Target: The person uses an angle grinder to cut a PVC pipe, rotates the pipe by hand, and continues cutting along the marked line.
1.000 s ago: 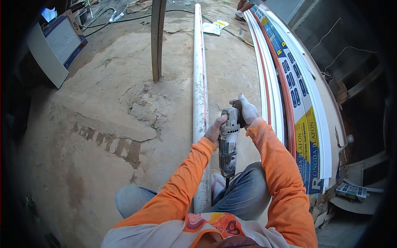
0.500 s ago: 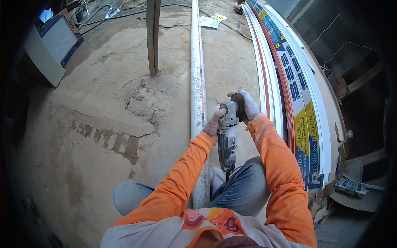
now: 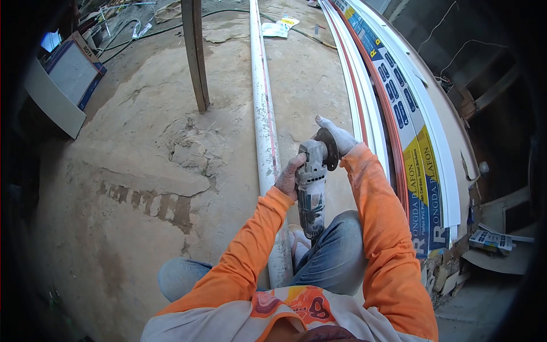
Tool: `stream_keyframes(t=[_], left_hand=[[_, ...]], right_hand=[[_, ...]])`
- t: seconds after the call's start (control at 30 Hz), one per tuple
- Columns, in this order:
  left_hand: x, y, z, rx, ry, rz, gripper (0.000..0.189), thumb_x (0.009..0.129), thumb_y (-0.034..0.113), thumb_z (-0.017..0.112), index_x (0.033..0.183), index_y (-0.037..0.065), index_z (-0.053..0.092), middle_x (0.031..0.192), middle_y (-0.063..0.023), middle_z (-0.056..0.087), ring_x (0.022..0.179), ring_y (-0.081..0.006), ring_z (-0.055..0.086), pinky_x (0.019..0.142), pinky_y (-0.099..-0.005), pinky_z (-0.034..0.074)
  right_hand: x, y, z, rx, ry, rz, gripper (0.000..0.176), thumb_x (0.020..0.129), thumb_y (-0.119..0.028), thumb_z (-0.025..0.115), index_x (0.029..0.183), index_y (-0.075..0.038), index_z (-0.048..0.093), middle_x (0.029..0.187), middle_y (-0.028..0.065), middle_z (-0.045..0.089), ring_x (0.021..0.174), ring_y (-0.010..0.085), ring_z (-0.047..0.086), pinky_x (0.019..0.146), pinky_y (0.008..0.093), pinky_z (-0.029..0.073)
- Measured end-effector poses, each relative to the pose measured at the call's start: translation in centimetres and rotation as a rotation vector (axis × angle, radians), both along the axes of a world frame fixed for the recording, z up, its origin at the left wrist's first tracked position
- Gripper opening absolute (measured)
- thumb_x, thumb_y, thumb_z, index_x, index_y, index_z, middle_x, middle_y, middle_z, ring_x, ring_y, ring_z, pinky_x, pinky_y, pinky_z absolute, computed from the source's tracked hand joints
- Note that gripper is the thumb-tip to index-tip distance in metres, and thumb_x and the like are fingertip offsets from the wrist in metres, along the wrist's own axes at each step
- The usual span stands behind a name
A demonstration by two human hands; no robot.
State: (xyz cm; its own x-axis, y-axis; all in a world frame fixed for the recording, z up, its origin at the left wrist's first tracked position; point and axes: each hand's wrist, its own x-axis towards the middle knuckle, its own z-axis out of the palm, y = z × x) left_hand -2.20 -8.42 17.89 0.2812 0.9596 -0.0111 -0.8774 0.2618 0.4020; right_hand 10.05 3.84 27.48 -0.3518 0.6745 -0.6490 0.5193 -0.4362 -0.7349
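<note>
Upright between my knees stands a dusty angle grinder [image 3: 311, 196], its head pointing away from me. My left hand [image 3: 288, 176] is wrapped round the left side of the grinder's head. On the other side, my right hand [image 3: 341, 138] grips the dark disc [image 3: 327, 147], palm against its face and thumb sticking up past the rim; its other fingers are mostly hidden. Just left of the grinder a long white pipe [image 3: 262, 108] with red print runs away along the floor, passing under my left forearm.
Long white panels and packaged PVC ceiling boards [image 3: 424, 171] lie along the right side. A wooden post [image 3: 195, 57] rises from the cracked concrete floor [image 3: 142, 154]. Leaning boards [image 3: 60, 85] stand at far left; a hose [image 3: 222, 11] and plastic bags [image 3: 276, 28] lie at the back.
My right hand has shifted round the disc, its thumb now lifted and more of the disc showing. The view has turned slightly; the left hand keeps its hold.
</note>
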Motion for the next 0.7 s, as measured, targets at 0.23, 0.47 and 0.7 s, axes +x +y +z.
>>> stream_keyframes(t=[0.23, 0.47, 0.7], left_hand=[[-1.5, -0.3, 1.4, 0.113, -0.038, 0.012, 0.057, 0.080, 0.047, 0.065, 0.117, 0.005, 0.053, 0.100, -0.0097, 0.064, 0.087, -0.0190, 0.064, 0.079, -0.0351, 0.054], [-1.8, 0.0, 1.1, 0.077, 0.003, 0.077, 0.063, 0.080, 0.049, 0.063, 0.122, 0.004, 0.050, 0.105, -0.0122, 0.062, 0.089, -0.0233, 0.064, 0.079, -0.0372, 0.055], [-2.3, 0.0, 2.2, 0.126, 0.104, 0.062, 0.062, 0.083, 0.047, 0.061, 0.125, 0.002, 0.048, 0.106, -0.0126, 0.062, 0.090, -0.0218, 0.064, 0.078, -0.0353, 0.055]], right_hand=[[-1.6, -4.8, 1.8, 0.491, 0.497, 0.133, 0.060, 0.092, -0.047, 0.045, 0.132, -0.002, 0.046, 0.109, 0.0109, 0.057, 0.092, 0.0174, 0.058, 0.076, 0.0263, 0.047], [-2.9, -4.5, 1.1, 0.426, 0.571, 0.006, 0.053, 0.093, -0.043, 0.045, 0.129, -0.004, 0.049, 0.103, 0.0064, 0.056, 0.085, 0.0131, 0.057, 0.071, 0.0226, 0.046], [-2.7, -5.6, 3.4, 0.474, 0.357, -0.016, 0.051, 0.092, -0.045, 0.047, 0.126, -0.007, 0.053, 0.100, 0.0055, 0.056, 0.071, 0.0104, 0.055, 0.053, 0.0218, 0.042]])
